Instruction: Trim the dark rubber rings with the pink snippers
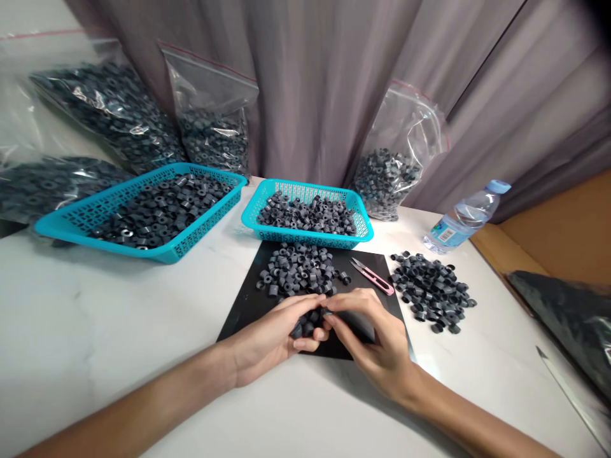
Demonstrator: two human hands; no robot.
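Cupped over the black mat [243, 312], my left hand [281, 334] holds several small dark grey plastic rings [308, 324] in its curled fingers. My right hand [372, 337] meets it at the fingertips, thumb and forefinger pinched on one small dark piece [327, 312], mostly hidden. Just beyond the hands is a heap of grey ring-shaped pieces [300, 267] on the mat. Pink-handled thread snips [375, 278] lie to the right of that heap. A second pile of dark pieces [432, 289] rests on the white table right of the mat.
Two turquoise baskets, a left one [174, 251] and a middle one [310, 239], hold more pieces. Behind stand clear zip bags of pieces, including a right one [389, 172]. A water bottle [463, 219] stands back right, near a cardboard box [563, 235].
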